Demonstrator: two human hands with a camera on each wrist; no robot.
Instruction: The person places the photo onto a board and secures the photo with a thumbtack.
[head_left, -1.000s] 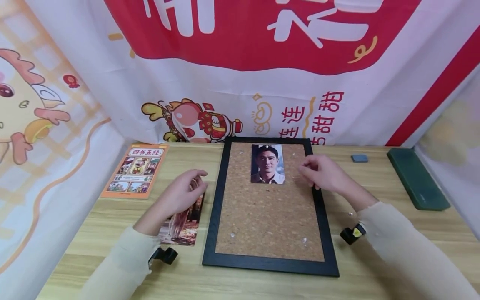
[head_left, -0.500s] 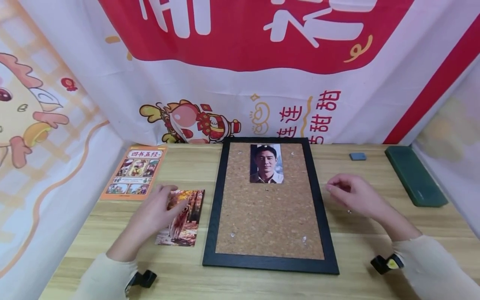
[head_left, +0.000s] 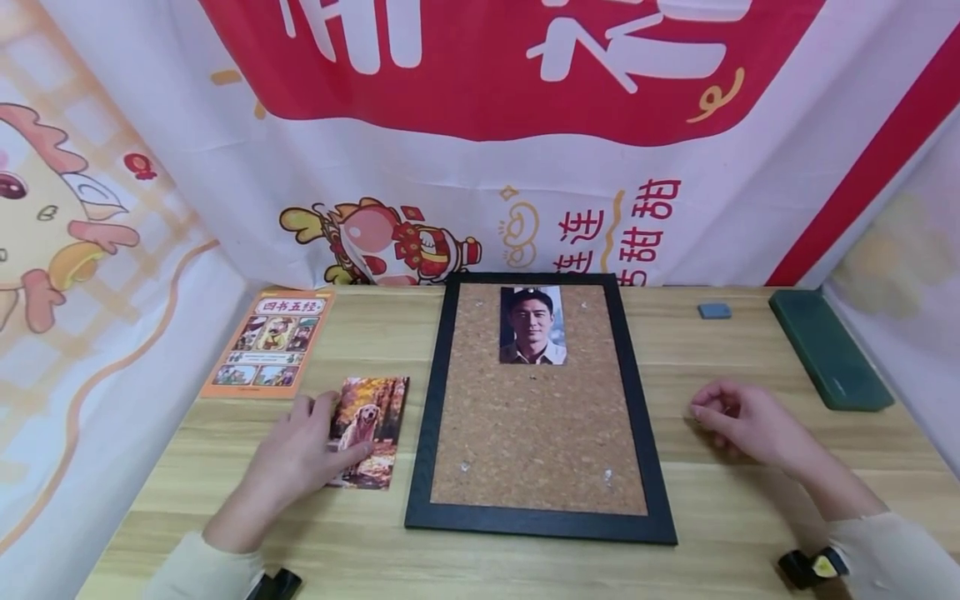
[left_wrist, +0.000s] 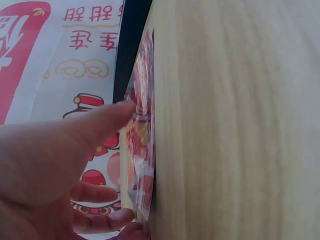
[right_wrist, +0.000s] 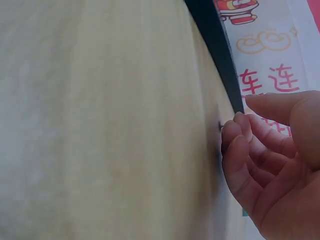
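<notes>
My left hand [head_left: 296, 454] is over a photo of a golden dog [head_left: 362, 425] lying on the table. The thumb reaches across its face and the other fingers are at its left edge. In the left wrist view the thumb [left_wrist: 117, 116] touches the glossy photo [left_wrist: 140, 150]. My right hand [head_left: 750, 421] is low at the tabletop, right of the cork board [head_left: 536, 433]. Its fingers [right_wrist: 237, 157] are loosely bent, the thumb apart from them. A tiny dark point [right_wrist: 221, 125] shows by the fingertips. A portrait photo [head_left: 533, 329] is pinned near the board's top.
Several clear pins sit in the black-framed board, including one low left pin [head_left: 464, 467]. An orange comic-style booklet [head_left: 266, 346] is at the back left. A small blue block [head_left: 714, 311] and a long green case [head_left: 828, 350] are at the back right. Printed cloth [head_left: 450, 208] hangs behind.
My right hand has left the board's right side, moving right and down over the spot where a small pin lay. My left hand has shifted left and down onto the dog photo.
</notes>
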